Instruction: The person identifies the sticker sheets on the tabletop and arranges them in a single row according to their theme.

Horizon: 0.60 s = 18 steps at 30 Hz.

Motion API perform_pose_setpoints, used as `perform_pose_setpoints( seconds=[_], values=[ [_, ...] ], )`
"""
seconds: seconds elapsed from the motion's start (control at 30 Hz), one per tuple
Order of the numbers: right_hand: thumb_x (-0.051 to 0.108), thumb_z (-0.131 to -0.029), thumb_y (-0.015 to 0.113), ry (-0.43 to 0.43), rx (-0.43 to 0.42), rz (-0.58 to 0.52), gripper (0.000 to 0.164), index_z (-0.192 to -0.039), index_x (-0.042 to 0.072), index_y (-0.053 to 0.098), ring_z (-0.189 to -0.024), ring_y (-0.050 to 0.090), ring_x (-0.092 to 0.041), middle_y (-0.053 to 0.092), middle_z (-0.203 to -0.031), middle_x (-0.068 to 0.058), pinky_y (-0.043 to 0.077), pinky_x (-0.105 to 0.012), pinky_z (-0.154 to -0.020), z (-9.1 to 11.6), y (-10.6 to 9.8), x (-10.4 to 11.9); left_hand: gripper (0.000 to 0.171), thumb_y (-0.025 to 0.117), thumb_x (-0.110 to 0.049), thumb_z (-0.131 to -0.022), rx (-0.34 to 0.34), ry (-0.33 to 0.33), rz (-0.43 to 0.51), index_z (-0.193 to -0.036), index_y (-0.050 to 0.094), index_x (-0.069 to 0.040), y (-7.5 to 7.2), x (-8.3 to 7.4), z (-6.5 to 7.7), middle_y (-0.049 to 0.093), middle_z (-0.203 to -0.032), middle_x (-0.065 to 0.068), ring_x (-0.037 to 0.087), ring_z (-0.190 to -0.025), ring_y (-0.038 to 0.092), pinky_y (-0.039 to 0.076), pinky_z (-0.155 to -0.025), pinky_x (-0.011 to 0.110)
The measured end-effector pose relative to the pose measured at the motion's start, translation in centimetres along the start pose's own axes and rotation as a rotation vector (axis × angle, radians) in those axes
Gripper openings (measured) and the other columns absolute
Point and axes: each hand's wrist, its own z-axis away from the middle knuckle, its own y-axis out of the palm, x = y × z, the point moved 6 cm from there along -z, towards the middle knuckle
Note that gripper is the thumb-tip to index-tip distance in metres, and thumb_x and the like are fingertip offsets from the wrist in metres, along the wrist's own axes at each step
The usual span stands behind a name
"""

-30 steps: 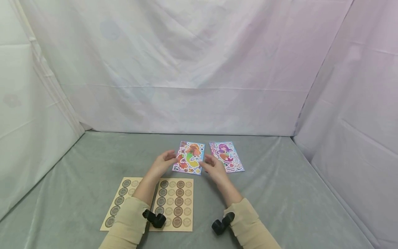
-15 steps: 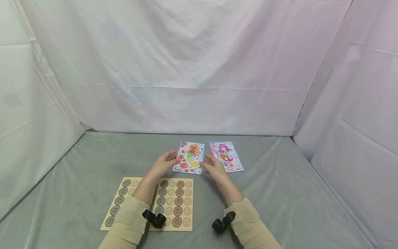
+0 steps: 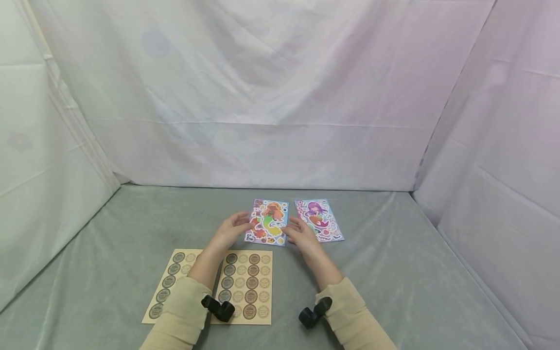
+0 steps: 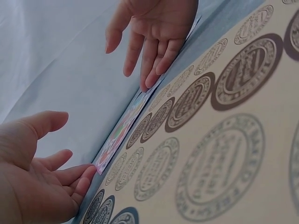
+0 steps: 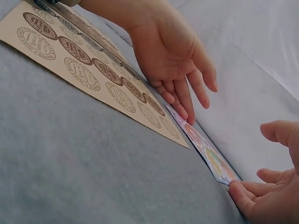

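A colourful mermaid sticker sheet (image 3: 268, 228), orange-haired with a green and yellow tail, lies flat on the grey cloth between both hands. At its left edge are the fingertips of my left hand (image 3: 229, 231), thumb raised and fingers relaxed. My right hand (image 3: 303, 236) touches the opposite edge, its fingers loosely extended. In the right wrist view, fingertips of both hands meet the two ends of the sheet (image 5: 210, 154). Just right of it lies a second mermaid sticker sheet (image 3: 321, 218) with purple hair, its lower left partly covered by my right hand.
Two tan sheets of round seal stickers lie nearer me: the right one (image 3: 268, 287) below the mermaid sheet, the left one (image 3: 164, 272) partly under my left forearm. White curtains (image 3: 271, 97) enclose the back and sides of the grey cloth surface (image 3: 415, 272).
The orange-haired mermaid sheet has shifted very slightly to the right at its near edge, with both hands staying at its sides. The other sheets lie as before.
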Motion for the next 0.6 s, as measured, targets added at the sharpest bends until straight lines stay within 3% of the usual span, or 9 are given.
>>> perform_pose_setpoints(
  seconds=[0.6],
  values=[
    [0.015,-0.091,0.063,-0.002,-0.033,-0.017,0.054,-0.139,-0.002,0.044,-0.114,0.056,-0.031,0.055,-0.128,-0.022,0.049,-0.040,-0.090,0.05,0.07,0.09,0.059,0.063,-0.015,-0.091,-0.059,0.015,0.001,-0.143,0.039,-0.002,-0.09,-0.11,-0.23,0.047,-0.138,0.022,0.038,-0.129,0.041,0.026,-0.108,0.054]
  ],
)
